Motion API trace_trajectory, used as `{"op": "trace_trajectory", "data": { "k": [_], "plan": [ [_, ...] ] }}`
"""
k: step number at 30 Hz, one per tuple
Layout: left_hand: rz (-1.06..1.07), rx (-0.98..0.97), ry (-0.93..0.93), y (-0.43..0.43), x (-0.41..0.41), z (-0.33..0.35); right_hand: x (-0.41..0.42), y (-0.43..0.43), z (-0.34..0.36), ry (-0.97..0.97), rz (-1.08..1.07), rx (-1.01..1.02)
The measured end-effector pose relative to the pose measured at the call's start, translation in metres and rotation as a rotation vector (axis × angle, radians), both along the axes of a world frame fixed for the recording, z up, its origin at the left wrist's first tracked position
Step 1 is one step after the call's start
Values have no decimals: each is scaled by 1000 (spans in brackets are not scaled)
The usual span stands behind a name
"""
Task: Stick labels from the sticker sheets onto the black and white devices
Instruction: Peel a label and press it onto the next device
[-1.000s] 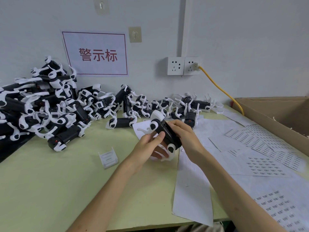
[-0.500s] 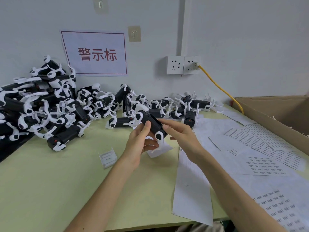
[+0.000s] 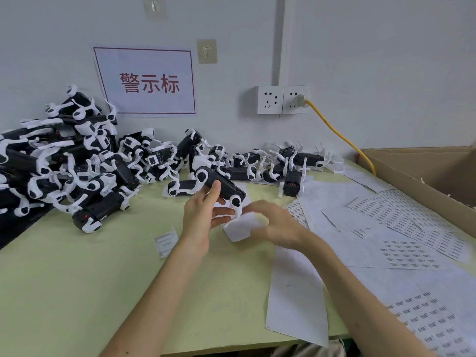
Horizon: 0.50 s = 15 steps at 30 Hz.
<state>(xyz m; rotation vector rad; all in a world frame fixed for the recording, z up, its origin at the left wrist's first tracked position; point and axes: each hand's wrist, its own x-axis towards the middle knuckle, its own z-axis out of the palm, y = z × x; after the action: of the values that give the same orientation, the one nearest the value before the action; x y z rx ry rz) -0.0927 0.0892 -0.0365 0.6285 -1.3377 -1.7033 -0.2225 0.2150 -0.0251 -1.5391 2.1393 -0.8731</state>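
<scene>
My left hand (image 3: 203,215) holds a black and white device (image 3: 222,186) above the table, thumb on its top and fingers beneath it. My right hand (image 3: 273,222) is blurred, apart from the device, low over a small white paper (image 3: 240,226) on the table; its fingers look relaxed and hold nothing I can see. Sticker sheets (image 3: 401,222) with rows of small labels lie spread on the right. A big heap of black and white devices (image 3: 77,161) fills the left side, and more devices (image 3: 288,163) lie along the wall.
A cardboard box (image 3: 417,176) stands at the right edge. A yellow cable (image 3: 342,140) runs from the wall sockets (image 3: 282,99) down behind the box. A small white plastic piece (image 3: 164,240) lies left of my left forearm. Blank backing sheets (image 3: 296,292) cover the table's front right.
My left hand has carried the device up and to the left. My right hand let go of it and moved down to the right, toward the small paper.
</scene>
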Motion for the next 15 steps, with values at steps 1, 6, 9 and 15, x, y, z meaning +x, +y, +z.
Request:
{"op": "trace_trajectory", "data": {
  "k": [1, 6, 9, 15],
  "plan": [
    [5, 6, 8, 0, 0, 0, 2, -1, -2, 85, 45, 115],
    [4, 73, 71, 0, 2, 3, -4, -8, -14, 90, -25, 71],
    [-6, 98, 82, 0, 3, 4, -8, -9, -14, 76, -81, -57],
    [11, 62, 101, -1, 3, 4, -8, -9, -12, 32, -75, -263]
  ]
}}
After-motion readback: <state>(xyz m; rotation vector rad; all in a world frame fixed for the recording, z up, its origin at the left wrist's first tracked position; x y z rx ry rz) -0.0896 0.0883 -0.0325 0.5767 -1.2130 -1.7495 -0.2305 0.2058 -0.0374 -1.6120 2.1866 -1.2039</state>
